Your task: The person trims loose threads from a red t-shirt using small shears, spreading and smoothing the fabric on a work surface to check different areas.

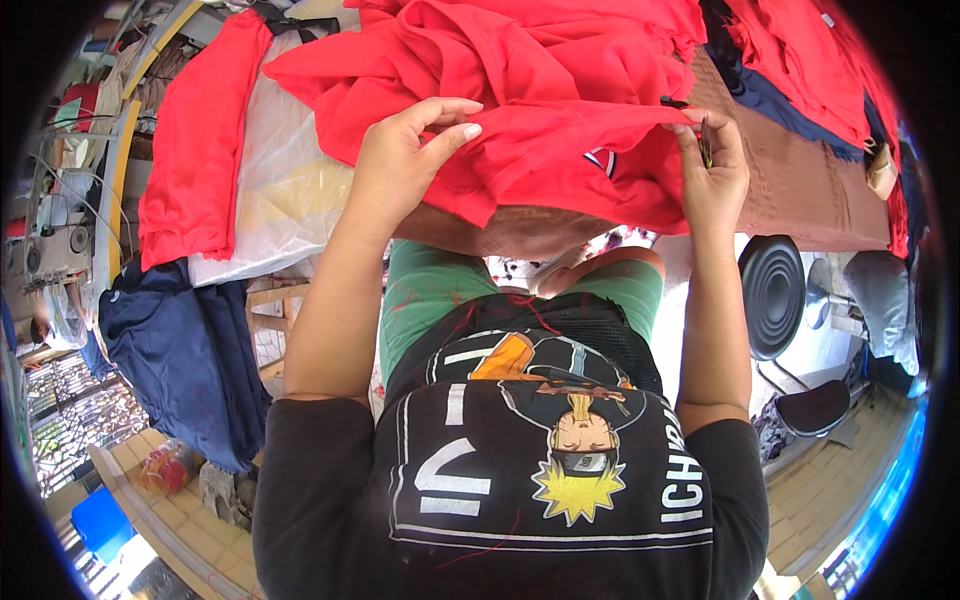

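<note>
A red garment [570, 130] of soft cloth is stretched between my two hands over the near edge of the table. My left hand [400, 160] pinches its left end between thumb and fingers. At the right end, my right hand [718, 180] grips the cloth's edge. A small dark tool [706, 142], like thread snips, is tucked in the fingers of that same hand; most of it is hidden. A small white-and-dark patch [600, 160] shows in the garment's folds. Directly behind lies a heap of more red cloth [480, 50].
The table has a brown cover [800, 190] and clear plastic sheeting [290, 180]. Another red garment [200, 130] lies at left, above hanging navy cloth [180, 350]. Red and navy garments [800, 70] are piled at far right. A black round stool seat [772, 298] stands below.
</note>
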Action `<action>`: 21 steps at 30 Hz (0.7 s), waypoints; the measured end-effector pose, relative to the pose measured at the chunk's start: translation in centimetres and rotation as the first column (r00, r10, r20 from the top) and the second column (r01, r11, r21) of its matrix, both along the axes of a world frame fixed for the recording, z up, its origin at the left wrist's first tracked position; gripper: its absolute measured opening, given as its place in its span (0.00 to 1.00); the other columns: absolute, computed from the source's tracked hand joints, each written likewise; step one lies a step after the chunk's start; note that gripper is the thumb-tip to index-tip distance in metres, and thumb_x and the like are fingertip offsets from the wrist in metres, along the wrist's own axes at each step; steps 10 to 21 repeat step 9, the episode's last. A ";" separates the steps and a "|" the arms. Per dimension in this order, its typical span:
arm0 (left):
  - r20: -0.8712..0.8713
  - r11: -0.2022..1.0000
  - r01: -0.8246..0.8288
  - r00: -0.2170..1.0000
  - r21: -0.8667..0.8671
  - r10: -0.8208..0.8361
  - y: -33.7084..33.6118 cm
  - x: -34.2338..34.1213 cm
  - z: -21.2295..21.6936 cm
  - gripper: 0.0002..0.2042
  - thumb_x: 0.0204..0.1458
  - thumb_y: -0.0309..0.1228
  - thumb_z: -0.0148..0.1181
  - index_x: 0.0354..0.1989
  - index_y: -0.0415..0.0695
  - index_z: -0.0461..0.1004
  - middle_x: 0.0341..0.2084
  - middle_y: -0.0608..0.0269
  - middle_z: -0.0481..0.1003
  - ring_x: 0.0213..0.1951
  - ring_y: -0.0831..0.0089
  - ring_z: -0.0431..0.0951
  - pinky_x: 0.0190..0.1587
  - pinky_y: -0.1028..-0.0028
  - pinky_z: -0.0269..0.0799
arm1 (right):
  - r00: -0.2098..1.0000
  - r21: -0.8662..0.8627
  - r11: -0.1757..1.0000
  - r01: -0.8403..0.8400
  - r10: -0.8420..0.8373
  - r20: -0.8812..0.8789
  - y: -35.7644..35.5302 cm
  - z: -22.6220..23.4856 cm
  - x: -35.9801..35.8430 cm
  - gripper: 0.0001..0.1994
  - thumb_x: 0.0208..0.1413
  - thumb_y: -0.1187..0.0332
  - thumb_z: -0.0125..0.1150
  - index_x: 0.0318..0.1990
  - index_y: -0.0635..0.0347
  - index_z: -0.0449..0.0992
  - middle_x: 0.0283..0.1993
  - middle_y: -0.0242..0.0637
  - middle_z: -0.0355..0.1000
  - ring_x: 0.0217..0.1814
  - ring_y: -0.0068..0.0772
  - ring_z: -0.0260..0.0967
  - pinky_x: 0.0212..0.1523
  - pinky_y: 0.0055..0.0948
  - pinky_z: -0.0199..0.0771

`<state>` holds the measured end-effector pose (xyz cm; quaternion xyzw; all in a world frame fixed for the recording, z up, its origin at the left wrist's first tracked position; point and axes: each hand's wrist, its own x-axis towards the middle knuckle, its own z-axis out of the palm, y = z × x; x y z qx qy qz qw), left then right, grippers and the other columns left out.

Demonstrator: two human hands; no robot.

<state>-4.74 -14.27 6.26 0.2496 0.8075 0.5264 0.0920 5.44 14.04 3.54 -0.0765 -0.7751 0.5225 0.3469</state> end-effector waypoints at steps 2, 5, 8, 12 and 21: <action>-0.026 0.999 -0.017 0.999 0.040 0.018 0.9 0.5 0.3 0.09 0.51 0.27 0.64 0.41 0.38 0.78 0.37 0.64 0.80 0.39 0.78 0.77 0.46 0.77 0.71 | 0.993 -0.033 0.999 -0.019 0.015 -0.115 0.8 0.5 0.1 0.08 0.56 0.82 0.58 0.42 0.63 0.71 0.40 0.30 0.73 0.44 0.17 0.70 0.45 0.16 0.69; -0.180 0.998 0.040 0.983 0.039 -0.032 1.7 2.7 0.7 0.05 0.49 0.24 0.65 0.34 0.39 0.80 0.34 0.62 0.80 0.38 0.77 0.79 0.44 0.77 0.73 | 0.965 -0.122 0.992 0.014 -0.045 -0.258 2.3 1.4 0.0 0.08 0.56 0.82 0.58 0.41 0.61 0.72 0.39 0.27 0.70 0.40 0.15 0.67 0.43 0.16 0.68; -0.092 0.963 0.199 0.972 -0.180 -0.218 1.6 4.4 -0.1 0.04 0.45 0.24 0.67 0.30 0.40 0.80 0.31 0.58 0.81 0.38 0.72 0.81 0.43 0.75 0.74 | 0.994 -0.228 0.973 0.035 -0.012 0.104 5.7 -1.1 0.3 0.06 0.59 0.79 0.56 0.42 0.59 0.73 0.39 0.28 0.70 0.40 0.15 0.67 0.41 0.17 0.70; -0.109 0.920 0.295 0.937 -0.256 -0.331 1.2 4.2 0.0 0.04 0.46 0.25 0.67 0.30 0.40 0.80 0.32 0.59 0.81 0.40 0.69 0.81 0.44 0.73 0.75 | 0.992 -0.099 0.995 0.027 -0.015 0.122 6.1 -2.5 0.0 0.07 0.58 0.78 0.57 0.44 0.58 0.73 0.38 0.28 0.71 0.40 0.20 0.69 0.42 0.15 0.70; -0.109 0.920 0.295 0.937 -0.256 -0.331 1.2 4.2 0.0 0.04 0.46 0.25 0.67 0.30 0.40 0.80 0.32 0.59 0.81 0.40 0.69 0.81 0.44 0.73 0.75 | 0.992 -0.099 0.995 0.027 -0.015 0.122 6.1 -2.5 0.0 0.07 0.58 0.78 0.57 0.44 0.58 0.73 0.38 0.28 0.71 0.40 0.20 0.69 0.42 0.15 0.70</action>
